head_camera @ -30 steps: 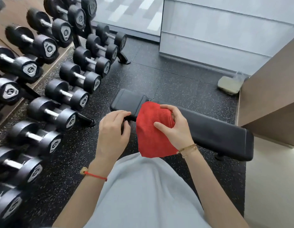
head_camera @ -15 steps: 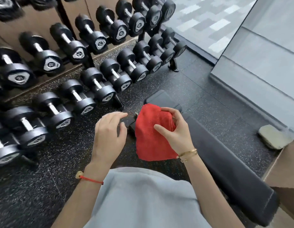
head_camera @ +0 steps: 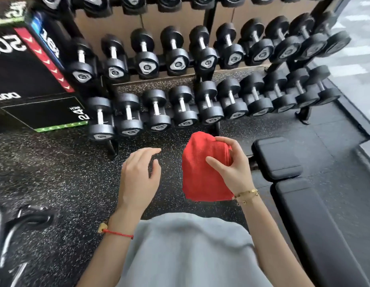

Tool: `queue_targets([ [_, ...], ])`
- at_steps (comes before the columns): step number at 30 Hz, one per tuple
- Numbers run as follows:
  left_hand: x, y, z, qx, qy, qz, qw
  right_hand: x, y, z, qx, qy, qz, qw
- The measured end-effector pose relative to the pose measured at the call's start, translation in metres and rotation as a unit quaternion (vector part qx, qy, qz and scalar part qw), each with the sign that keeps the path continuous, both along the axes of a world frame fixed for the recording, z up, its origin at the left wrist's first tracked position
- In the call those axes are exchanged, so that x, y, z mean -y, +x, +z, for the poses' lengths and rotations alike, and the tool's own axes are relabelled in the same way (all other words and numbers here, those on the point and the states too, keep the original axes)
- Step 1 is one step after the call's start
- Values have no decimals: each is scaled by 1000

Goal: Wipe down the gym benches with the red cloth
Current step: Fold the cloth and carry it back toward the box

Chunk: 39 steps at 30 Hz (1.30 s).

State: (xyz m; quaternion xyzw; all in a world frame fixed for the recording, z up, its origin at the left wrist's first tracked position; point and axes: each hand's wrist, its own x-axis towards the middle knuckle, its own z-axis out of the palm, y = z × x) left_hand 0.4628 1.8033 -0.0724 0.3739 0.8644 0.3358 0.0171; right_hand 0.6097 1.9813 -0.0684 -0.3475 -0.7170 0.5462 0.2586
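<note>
The folded red cloth (head_camera: 202,172) hangs in front of me, pinched at its upper right by my right hand (head_camera: 231,166). My left hand (head_camera: 140,175) hovers to the left of the cloth, apart from it, fingers loosely spread and holding nothing. The black padded gym bench (head_camera: 308,208) lies low at the right, its small head pad (head_camera: 277,158) just right of my right hand. Both hands are above the speckled floor, not touching the bench.
A two-tier rack of black dumbbells (head_camera: 192,85) runs across the back. A black plyo box (head_camera: 29,79) with numbers stands at the left. Part of a dark metal frame (head_camera: 16,230) shows at the lower left. Black speckled rubber floor (head_camera: 62,175) lies in front.
My view has swung left: the dumbbell rack now fills the back and the bench has slid to the right. My left hand has drawn away from the cloth; my right keeps holding it.
</note>
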Motion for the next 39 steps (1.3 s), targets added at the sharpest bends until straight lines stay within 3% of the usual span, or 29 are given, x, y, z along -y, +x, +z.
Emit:
queue_targets([
  [10, 191, -99, -13, 3, -50, 155, 987, 143, -143, -15, -4, -14, 122, 992],
  [17, 280, -135, -26, 27, -42, 269, 962, 215, -225, -19, 6, -26, 212, 977],
  [27, 345, -225, -49, 76, -38, 399, 913, 270, -382, -31, 12, -11, 335, 942],
  [39, 386, -466, -19, 43, 4, 468, 882, 318, -666, -15, -38, -35, 425, 904],
])
